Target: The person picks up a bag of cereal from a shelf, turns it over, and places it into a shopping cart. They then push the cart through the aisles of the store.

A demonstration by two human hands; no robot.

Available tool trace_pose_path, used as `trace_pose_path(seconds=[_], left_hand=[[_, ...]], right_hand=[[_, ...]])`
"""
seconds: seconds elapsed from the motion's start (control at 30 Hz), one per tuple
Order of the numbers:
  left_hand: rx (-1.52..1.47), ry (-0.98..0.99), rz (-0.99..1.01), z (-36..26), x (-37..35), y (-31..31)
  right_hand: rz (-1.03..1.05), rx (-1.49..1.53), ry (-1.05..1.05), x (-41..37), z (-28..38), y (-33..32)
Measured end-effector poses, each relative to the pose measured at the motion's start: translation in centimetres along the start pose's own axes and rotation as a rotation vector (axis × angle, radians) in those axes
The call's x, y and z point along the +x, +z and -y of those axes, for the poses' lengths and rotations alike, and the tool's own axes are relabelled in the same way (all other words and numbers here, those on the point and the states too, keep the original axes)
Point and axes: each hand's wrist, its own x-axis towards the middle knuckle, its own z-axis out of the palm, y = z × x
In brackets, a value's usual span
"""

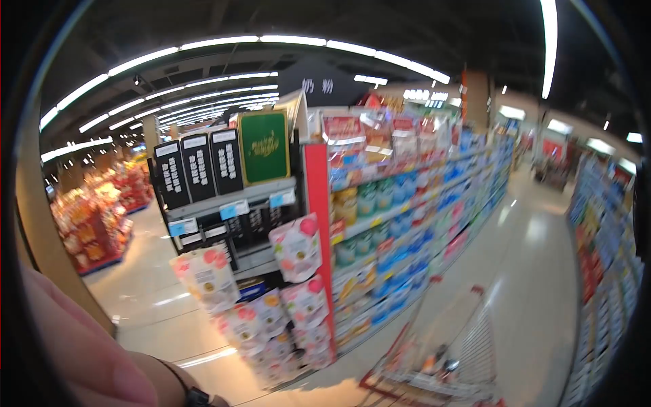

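At the lower left edge, very close to the camera, my left hand (88,346) looms large and blurred. A dark strap circles its wrist. Most of the fingers are cut off by the dark rim of the view, and whatever they may hold is hidden. My right hand is out of the picture. Low in the middle right stands a wire shopping cart (468,346) with red trim, a few small blurred items lying inside it. Nearest to my left hand is an end-of-aisle display with white and pink pouches (207,277) hanging at its front.
Black boxes (193,169) and a green box (264,148) top the display. Behind its red edge (317,203), a long shelf of cans and packets (380,224) runs back. More shelving (603,251) lines the right of the tiled aisle (536,237). Red stacked goods (91,227) stand left.
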Motion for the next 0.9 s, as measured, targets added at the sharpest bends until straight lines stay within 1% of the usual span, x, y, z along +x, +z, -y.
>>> trace_pose_path(seconds=[0.03, 0.07, 0.1, 0.13, 0.17, 0.2, 0.23, 0.27, 0.3, 0.33, 0.37, 0.4, 0.47, 0.53, 0.57, 0.63, 0.67, 0.73, 0.87, 0.9], left_hand=[[0.022, 0.020, 0.018, 0.3, 0.2, 1.1], [0.026, 0.011, 0.009, -0.6, 0.2, 1.9], [0.025, -0.002, -0.001, -1.2, -0.2, 3.1], [0.022, -0.006, 0.003, -1.8, -0.5, 4.7], [0.020, -0.025, 0.020, -2.1, -0.6, 6.8], [0.001, -0.060, 0.050, -2.1, -1.0, 9.1], [-0.024, -0.074, 0.074, -2.0, -1.2, 11.4], [-0.049, -0.128, 0.118, -2.2, -2.3, 13.5], [-0.099, -0.215, 0.189, -1.5, -3.5, 15.6], [-0.373, -0.358, 0.175, -1.1, -5.3, 17.2], [-0.724, -0.517, 0.455, -0.3, -5.5, 17.9], [-1.063, -0.576, 0.655, 0.3, -5.7, 19.9], [-1.437, -0.561, 0.677, -0.9, -8.1, 23.5], [-1.714, -0.420, 0.555, -2.2, -11.5, 27.2], [-1.708, -0.434, 0.560, -3.0, -11.6, 28.7], [-1.873, -0.365, 0.473, -4.8, -11.1, 31.1], [-1.880, -0.382, 0.476, -5.2, -11.4, 31.5], [-1.870, -0.526, 0.384, -5.5, -12.2, 32.1], [-1.919, -0.537, 0.390, -3.3, -12.8, 32.7], [-1.939, -0.500, 0.459, -1.9, -13.1, 32.8]], right_hand=[[-0.118, 0.071, 0.013, 1.3, 0.7, 6.8], [-0.257, 0.077, 0.028, 1.6, -4.0, 10.2], [-0.226, 0.040, 0.041, 1.2, -1.2, 3.0], [-0.190, 0.041, 0.052, 2.4, 0.3, 1.2], [-0.145, 0.047, 0.062, 2.8, -0.1, 1.1], [-0.107, 0.026, 0.060, 1.2, -1.8, 1.1], [-0.141, 0.047, 0.044, 1.9, -1.6, 1.4], [-0.202, 0.087, 0.021, 4.2, -0.4, 1.7], [-0.181, 0.107, 0.025, 5.3, 0.0, 2.3], [-0.185, 0.132, 0.030, 5.8, -0.2, 2.3], [-0.208, 0.121, 0.030, 6.5, -0.3, 1.9], [-0.228, 0.107, 0.026, 7.0, -0.1, 1.9], [-0.229, 0.135, 0.008, 7.4, 0.1, 1.6], [-0.227, 0.149, 0.043, 7.8, 0.2, 1.7], [-0.216, 0.156, 0.039, 7.9, 0.3, 1.4], [-0.179, 0.144, 0.055, 7.9, 0.2, 0.9], [-0.165, 0.147, 0.063, 8.0, 0.2, 1.0], [-0.216, 0.149, 0.034, 8.1, -0.6, 1.4], [-0.191, 0.177, 0.058, 9.1, -2.6, 2.2], [-0.208, 0.186, 0.054, 9.4, -3.1, 2.1]])
